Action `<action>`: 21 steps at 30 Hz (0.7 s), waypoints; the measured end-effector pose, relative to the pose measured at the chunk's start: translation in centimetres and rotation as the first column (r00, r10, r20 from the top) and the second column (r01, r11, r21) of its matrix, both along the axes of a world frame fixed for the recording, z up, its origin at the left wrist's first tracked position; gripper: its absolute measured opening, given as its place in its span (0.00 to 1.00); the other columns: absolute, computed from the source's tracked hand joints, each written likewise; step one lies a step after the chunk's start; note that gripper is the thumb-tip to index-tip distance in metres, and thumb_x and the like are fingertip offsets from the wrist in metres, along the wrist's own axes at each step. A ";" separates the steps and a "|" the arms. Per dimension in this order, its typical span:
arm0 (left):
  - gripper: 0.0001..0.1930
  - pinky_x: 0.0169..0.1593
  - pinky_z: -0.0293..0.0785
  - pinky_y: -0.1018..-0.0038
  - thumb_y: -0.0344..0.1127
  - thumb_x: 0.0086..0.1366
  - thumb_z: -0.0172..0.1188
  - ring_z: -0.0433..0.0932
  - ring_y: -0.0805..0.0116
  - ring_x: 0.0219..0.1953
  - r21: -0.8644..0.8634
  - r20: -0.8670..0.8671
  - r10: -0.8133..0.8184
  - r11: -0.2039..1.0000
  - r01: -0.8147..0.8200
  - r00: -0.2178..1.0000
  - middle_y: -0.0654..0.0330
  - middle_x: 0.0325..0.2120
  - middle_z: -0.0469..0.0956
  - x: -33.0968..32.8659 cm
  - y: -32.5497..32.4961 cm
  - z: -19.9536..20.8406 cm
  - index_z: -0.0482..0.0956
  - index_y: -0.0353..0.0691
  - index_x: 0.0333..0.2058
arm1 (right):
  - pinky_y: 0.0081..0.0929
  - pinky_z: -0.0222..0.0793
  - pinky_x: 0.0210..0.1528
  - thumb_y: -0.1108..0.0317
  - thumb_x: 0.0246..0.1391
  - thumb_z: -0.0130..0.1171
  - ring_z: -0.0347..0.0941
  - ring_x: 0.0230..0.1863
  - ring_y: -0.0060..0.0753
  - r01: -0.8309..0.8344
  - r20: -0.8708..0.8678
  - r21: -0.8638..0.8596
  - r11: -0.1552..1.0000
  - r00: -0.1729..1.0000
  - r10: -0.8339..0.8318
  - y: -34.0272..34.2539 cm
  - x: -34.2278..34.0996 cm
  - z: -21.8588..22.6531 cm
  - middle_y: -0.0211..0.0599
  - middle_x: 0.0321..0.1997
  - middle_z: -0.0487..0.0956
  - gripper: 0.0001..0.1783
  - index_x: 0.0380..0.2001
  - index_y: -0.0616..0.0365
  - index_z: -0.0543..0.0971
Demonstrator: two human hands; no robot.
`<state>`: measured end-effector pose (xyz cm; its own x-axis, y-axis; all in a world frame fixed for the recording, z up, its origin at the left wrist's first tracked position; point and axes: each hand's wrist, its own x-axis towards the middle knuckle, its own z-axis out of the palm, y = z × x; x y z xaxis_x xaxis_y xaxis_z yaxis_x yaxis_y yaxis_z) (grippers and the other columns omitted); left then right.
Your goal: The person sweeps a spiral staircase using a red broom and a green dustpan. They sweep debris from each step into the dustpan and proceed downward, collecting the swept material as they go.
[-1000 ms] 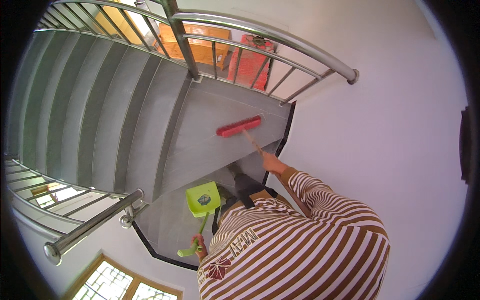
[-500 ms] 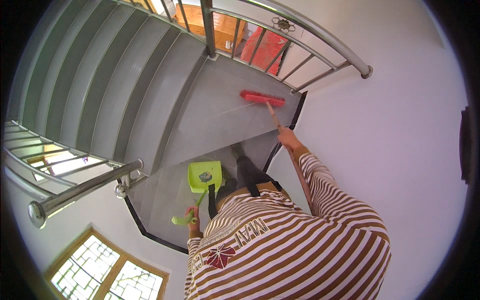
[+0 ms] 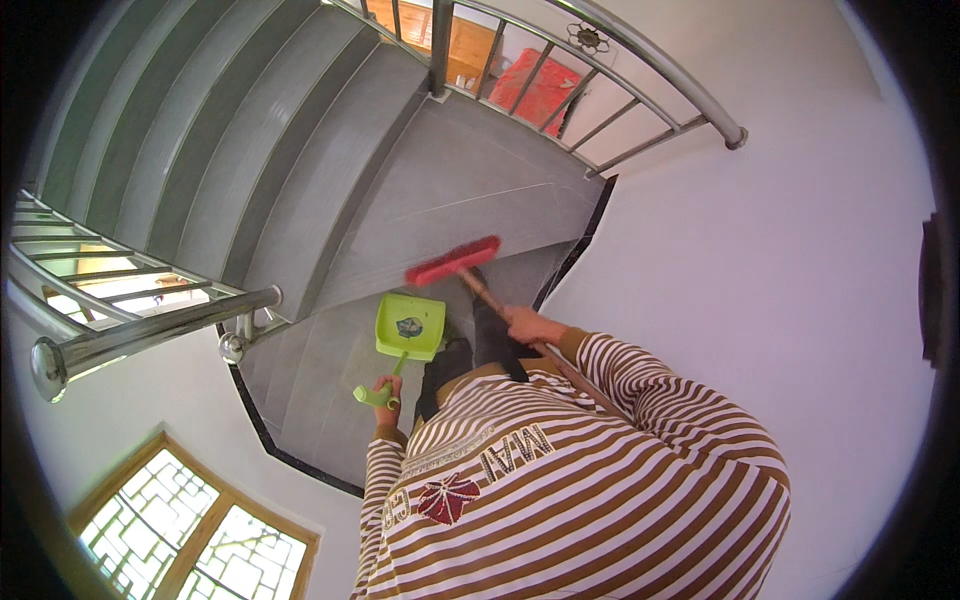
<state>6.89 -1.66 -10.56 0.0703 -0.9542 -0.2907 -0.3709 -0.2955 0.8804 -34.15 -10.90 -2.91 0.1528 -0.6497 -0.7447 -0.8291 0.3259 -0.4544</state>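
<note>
My right hand is wrapped round the wooden handle of a broom with a red head. The broom head rests on or just over the grey floor, ahead of my legs and near the edge of the landing. In my left hand is the green handle of a dustpan. Its lime-green pan lies low in front of me, to the left of my feet, with a dark printed patch on its bottom. The broom head is just beyond the pan's far rim, apart from it.
Grey stairs curve away at the upper left. A metal railing ends close on the left, and another railing runs along the far side. A white wall stands at the right. Wood-framed windows are at the lower left.
The broom head has swept left and nearer, from the far right of the landing toward the dustpan. My right hand moved left and closer to my body. The dustpan shifted slightly forward.
</note>
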 end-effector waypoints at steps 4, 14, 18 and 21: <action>0.12 0.33 0.71 0.68 0.39 0.62 0.66 0.74 0.64 0.25 0.004 0.018 -0.071 0.997 0.071 0.997 0.55 0.22 0.77 0.7 -0.8 -1.2 0.79 0.35 0.30 | 0.55 0.70 0.45 0.69 0.53 0.54 0.76 0.43 0.68 -0.244 0.156 -0.133 0.961 0.952 0.263 3.3 2.9 1.4 0.60 0.36 0.80 0.20 0.50 0.57 0.71; 0.10 0.35 0.71 0.68 0.36 0.62 0.66 0.74 0.67 0.28 -0.033 -0.003 -0.027 0.999 0.027 1.000 0.58 0.23 0.77 2.5 0.3 -1.8 0.79 0.36 0.30 | 0.49 0.75 0.43 0.62 0.56 0.56 0.78 0.39 0.63 0.339 0.051 0.186 0.922 0.934 -0.353 1.1 2.3 11.8 0.55 0.36 0.80 0.28 0.59 0.59 0.69; 0.10 0.35 0.71 0.70 0.37 0.62 0.67 0.73 0.70 0.28 -0.010 -0.036 -0.028 1.000 0.027 0.999 0.60 0.24 0.77 2.4 0.7 -1.3 0.79 0.37 0.30 | 0.37 0.68 0.13 0.67 0.54 0.56 0.71 0.15 0.38 0.356 0.019 -0.297 0.886 0.930 -0.368 -0.1 -7.1 5.0 0.42 0.21 0.73 0.19 0.50 0.56 0.71; 0.11 0.34 0.70 0.72 0.39 0.63 0.67 0.72 0.73 0.27 0.007 -0.086 -0.021 1.000 0.022 0.996 0.61 0.23 0.77 2.1 0.9 0.3 0.79 0.36 0.30 | 0.37 0.70 0.14 0.69 0.53 0.56 0.71 0.15 0.37 0.495 -0.019 -0.401 0.770 0.836 -0.548 -0.7 -15.2 0.3 0.42 0.21 0.74 0.17 0.47 0.57 0.72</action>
<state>9.01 -0.79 -10.30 0.0244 -0.9528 -0.3025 -0.3001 -0.2956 0.9069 -49.38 -11.59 -2.58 -0.3688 -0.8270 -0.4243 -0.6385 0.5571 -0.5309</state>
